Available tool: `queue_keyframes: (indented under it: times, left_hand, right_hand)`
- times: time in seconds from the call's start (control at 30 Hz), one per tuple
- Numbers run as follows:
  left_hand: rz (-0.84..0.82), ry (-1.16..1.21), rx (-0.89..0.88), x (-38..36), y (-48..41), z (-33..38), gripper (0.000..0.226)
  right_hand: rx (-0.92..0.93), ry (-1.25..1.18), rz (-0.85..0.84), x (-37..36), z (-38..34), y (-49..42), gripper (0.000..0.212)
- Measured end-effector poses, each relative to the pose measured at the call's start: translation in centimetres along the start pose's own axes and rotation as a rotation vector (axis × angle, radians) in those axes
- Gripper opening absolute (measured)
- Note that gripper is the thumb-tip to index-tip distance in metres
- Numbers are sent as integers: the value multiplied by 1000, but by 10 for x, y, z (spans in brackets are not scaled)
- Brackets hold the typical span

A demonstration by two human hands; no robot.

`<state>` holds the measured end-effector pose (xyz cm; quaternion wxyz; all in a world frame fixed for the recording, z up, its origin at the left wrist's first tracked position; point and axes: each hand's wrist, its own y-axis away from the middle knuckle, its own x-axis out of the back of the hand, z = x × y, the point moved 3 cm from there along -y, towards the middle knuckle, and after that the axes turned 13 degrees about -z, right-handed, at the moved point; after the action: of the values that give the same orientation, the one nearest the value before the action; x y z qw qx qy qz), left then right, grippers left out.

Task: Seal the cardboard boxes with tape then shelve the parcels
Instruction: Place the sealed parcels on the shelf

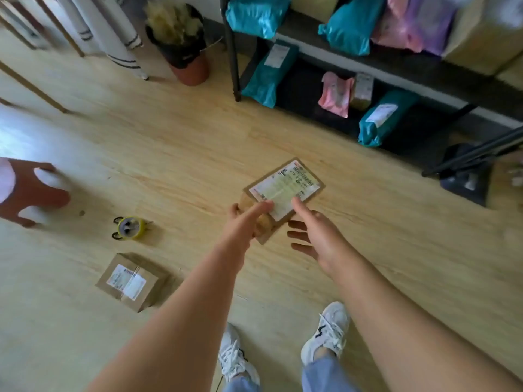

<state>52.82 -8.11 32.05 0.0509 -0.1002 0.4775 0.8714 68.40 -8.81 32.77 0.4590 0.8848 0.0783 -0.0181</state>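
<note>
- Cardboard box (283, 190), label (284, 188) up, held over the wooden floor (175, 142), in front of the shelf (233, 52).
- Left hand (246, 219) grips its near corner, thumb on top.
- Right hand (319, 241) spread wide, forefinger touching the label.
- Second box (133, 281) and tape roll (130, 227) down on the floor, left.

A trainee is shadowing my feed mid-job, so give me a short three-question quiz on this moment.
1. True or false: the tape roll lies on the floor.
2. The left hand is: A gripping the labelled box; B holding the tape roll; C empty.
3. Fill in: the second box sits on the floor to the ___ of the person's shoes.

Key: 1 true; 2 A; 3 left.
</note>
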Motion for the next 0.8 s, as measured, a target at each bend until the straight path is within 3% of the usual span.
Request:
queue_keyframes:
  times: [0.07,0.23,0.57,0.67,0.8]
  left_hand:
    - [-5,-38,58,-36,-12,-1,63]
    - [-53,-176,108,-126,-45,-8,80]
    - [-113,-264,86,-288,-119,4,19]
    - [-145,-336,68,-311,-145,12,17]
    - [-208,-477,53,-338,-197,27,24]
  right_hand:
    - [34,-12,34,33,-3,3,30]
    - [21,-55,115,137,-6,8,39]
    - [42,-12,194,297,-21,14,31]
    - [19,-54,187,323,-22,0,38]
    - [-7,-103,310,362,-21,-31,44]
